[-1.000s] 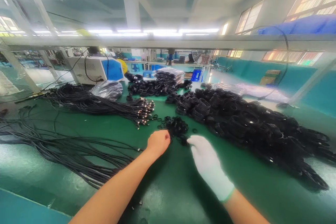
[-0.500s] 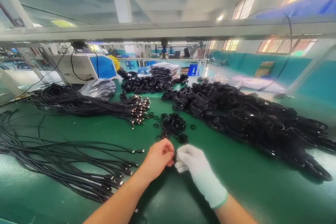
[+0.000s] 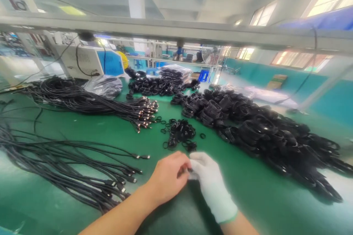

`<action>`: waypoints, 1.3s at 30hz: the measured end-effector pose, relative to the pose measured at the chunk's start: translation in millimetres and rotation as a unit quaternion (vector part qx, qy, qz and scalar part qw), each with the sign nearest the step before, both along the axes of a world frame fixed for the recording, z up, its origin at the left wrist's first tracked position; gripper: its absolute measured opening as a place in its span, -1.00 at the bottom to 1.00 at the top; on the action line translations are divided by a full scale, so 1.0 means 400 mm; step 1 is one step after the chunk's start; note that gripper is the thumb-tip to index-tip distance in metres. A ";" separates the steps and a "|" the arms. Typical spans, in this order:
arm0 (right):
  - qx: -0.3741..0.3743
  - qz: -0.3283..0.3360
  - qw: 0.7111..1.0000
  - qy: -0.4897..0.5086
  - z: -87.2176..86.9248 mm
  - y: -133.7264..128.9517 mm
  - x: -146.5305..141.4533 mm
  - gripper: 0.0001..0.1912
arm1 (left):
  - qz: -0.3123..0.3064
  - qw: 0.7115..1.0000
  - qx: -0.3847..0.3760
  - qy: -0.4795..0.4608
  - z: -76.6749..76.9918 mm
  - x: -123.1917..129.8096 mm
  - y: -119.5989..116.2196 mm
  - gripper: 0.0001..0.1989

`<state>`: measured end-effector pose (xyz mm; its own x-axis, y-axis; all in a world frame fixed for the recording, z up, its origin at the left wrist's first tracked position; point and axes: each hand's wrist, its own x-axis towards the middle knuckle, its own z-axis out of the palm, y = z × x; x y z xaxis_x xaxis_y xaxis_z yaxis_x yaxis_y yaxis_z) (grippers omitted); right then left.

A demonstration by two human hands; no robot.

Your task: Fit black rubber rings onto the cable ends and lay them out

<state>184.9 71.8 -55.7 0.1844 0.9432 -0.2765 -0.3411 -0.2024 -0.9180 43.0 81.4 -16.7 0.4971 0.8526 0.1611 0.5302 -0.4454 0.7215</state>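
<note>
My bare left hand [image 3: 169, 176] and my right hand [image 3: 208, 180], in a white glove, meet fingertip to fingertip low in the middle of the view. Both are closed, the fingers pinched together. A small dark thing [image 3: 189, 170] shows between them, mostly covered by the fingers, so I cannot make out its kind. Just beyond the hands is a small heap of thin black rings [image 3: 182, 132], with a few loose ones around it. Left of my left hand, black cables [image 3: 68, 169] with metal-tipped plugs stretch across the green table [image 3: 237, 198].
A large pile of coiled black cables [image 3: 256, 125] spreads along the right. At the back left, a bundle of straight cables [image 3: 91, 101] lies by a plastic bag [image 3: 104, 86] and a white-and-blue machine [image 3: 91, 60]. More coils [image 3: 154, 86] are farther back. A beam [image 3: 165, 29] crosses above.
Both hands have drawn closer together, the left one turning over slightly at the fingers. The camera view has shifted and tilted a little. The piles look the same.
</note>
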 end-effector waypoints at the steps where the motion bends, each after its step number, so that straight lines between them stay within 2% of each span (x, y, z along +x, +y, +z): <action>1: -0.002 0.002 1.000 -0.001 0.004 -0.001 -0.001 -0.56 | 0.000 0.999 0.017 0.029 -0.002 0.005 -0.005 -0.86; 4: 0.014 0.012 1.000 -0.010 0.017 -0.006 -0.014 -0.57 | 0.039 0.995 0.043 0.079 -0.015 0.014 -0.006 -0.87; 6: 0.038 0.018 0.999 0.006 0.023 -0.008 -0.026 -0.58 | 0.069 0.996 0.023 0.050 -0.024 0.013 0.006 -0.88; 7: 0.042 0.017 0.998 0.031 0.025 -0.008 -0.031 -0.57 | 0.079 0.997 -0.006 0.013 -0.029 0.010 0.016 -0.90; 9: 0.046 0.006 0.995 0.083 0.025 -0.009 -0.039 -0.54 | 0.079 0.986 -0.110 -0.098 -0.036 0.004 0.034 -0.90; 11: 0.054 0.002 0.994 0.096 0.023 -0.011 -0.043 -0.52 | 0.061 0.945 -0.235 -0.220 -0.043 0.000 0.046 -0.83; 14: 0.096 0.031 0.995 0.012 0.014 -0.015 -0.041 -0.59 | 0.035 0.878 -0.353 -0.321 -0.052 -0.002 0.050 -0.80; 17: 0.103 0.035 0.994 -0.033 0.002 -0.012 -0.032 -0.67 | 0.029 0.852 -0.384 -0.354 -0.054 -0.007 0.055 -0.82; 21: 0.062 0.023 0.998 0.015 0.005 -0.007 -0.013 -0.63 | 0.058 0.853 -0.362 -0.372 -0.037 -0.035 0.074 -0.82; 22: 0.050 0.027 0.998 0.003 0.013 -0.008 -0.008 -0.64 | 0.061 0.862 -0.349 -0.364 -0.031 -0.046 0.078 -0.83; 23: 0.037 0.040 0.998 -0.035 0.024 -0.012 -0.002 -0.68 | 0.057 0.885 -0.323 -0.330 -0.025 -0.057 0.081 -0.85; 24: 0.025 0.063 0.992 -0.102 0.037 -0.017 0.003 -0.73 | 0.049 0.922 -0.282 -0.261 -0.019 -0.069 0.081 -0.87; 25: 0.016 0.094 0.976 -0.194 0.050 -0.023 0.008 -0.81 | 0.040 0.958 -0.230 -0.165 -0.014 -0.080 0.081 -0.90; 26: 0.013 0.132 0.948 -0.289 0.063 -0.030 0.013 -0.88 | 0.033 0.983 -0.173 -0.059 -0.009 -0.091 0.080 -0.93; 27: 0.018 0.168 0.914 -0.369 0.075 -0.037 0.018 -0.91 | 0.031 0.991 -0.121 0.038 -0.005 -0.102 0.080 -0.94; 28: 0.025 0.193 0.885 -0.424 0.084 -0.042 0.023 -0.92 | 0.036 0.990 -0.083 0.106 -0.001 -0.111 0.082 -0.94; 29: 0.030 0.205 0.867 -0.453 0.090 -0.045 0.029 -0.90 | 0.051 0.987 -0.064 0.139 0.003 -0.118 0.084 -0.92; 30: 0.027 0.201 0.861 -0.466 0.093 -0.044 0.035 -0.85 | 0.069 0.985 -0.052 0.150 0.006 -0.121 0.089 -0.90; 34: 0.001 0.093 0.876 -0.474 0.088 -0.025 0.057 -0.62 | 0.117 0.975 -0.003 0.190 0.005 -0.094 0.116 -0.87; 36: 0.006 0.051 0.896 -0.441 0.085 -0.018 0.061 -0.58 | 0.129 0.969 0.017 0.211 -0.004 -0.060 0.128 -0.86; 39: 0.005 0.034 0.925 -0.380 0.086 -0.020 0.056 -0.60 | 0.123 0.966 0.034 0.225 -0.012 -0.020 0.136 -0.80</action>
